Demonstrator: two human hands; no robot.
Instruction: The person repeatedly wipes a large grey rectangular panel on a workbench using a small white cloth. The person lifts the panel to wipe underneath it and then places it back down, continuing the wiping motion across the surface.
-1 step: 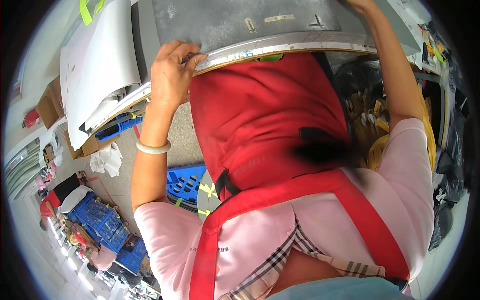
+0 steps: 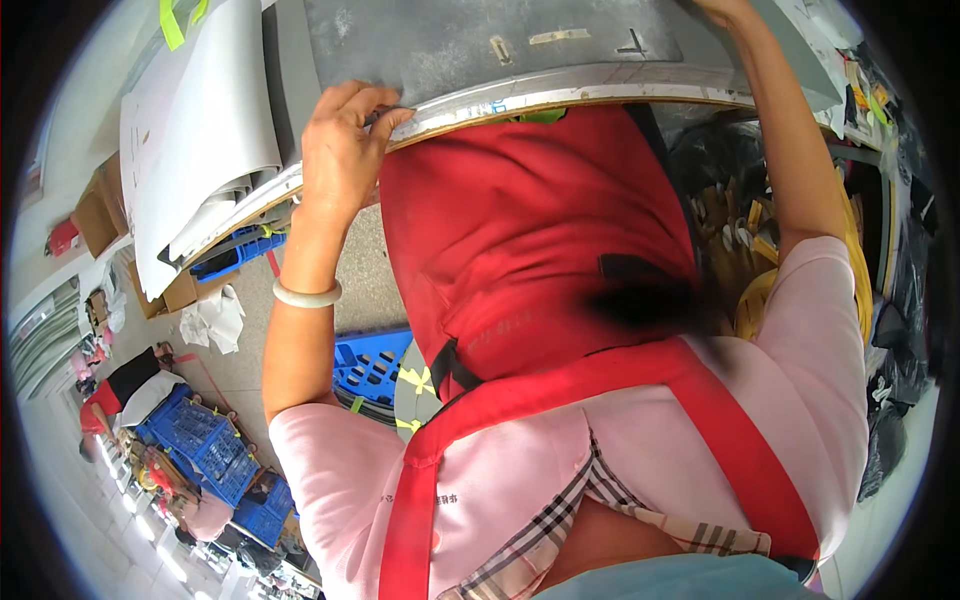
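My left hand point(image 2: 345, 140) rests at the near edge of the worktable point(image 2: 570, 92), its fingers curled and thumb pressed toward them. A small dark bit shows between thumb and fingers, too little to name. Just beyond lies a dark grey sheet point(image 2: 430, 40), dusted with pale marks and bearing short tape strips. At the far right of that sheet, my right hand point(image 2: 722, 8) is cut off by the top of the picture, so its fingers are hidden.
Curled white sheets point(image 2: 205, 120) hang over the table's left end. Below stand a blue crate point(image 2: 368, 362) and crumpled paper point(image 2: 213, 320) on the floor. Blue crates point(image 2: 205, 445) and other people are at lower left. Black plastic bags point(image 2: 715, 155) and a yellow container point(image 2: 757, 305) sit on the right.
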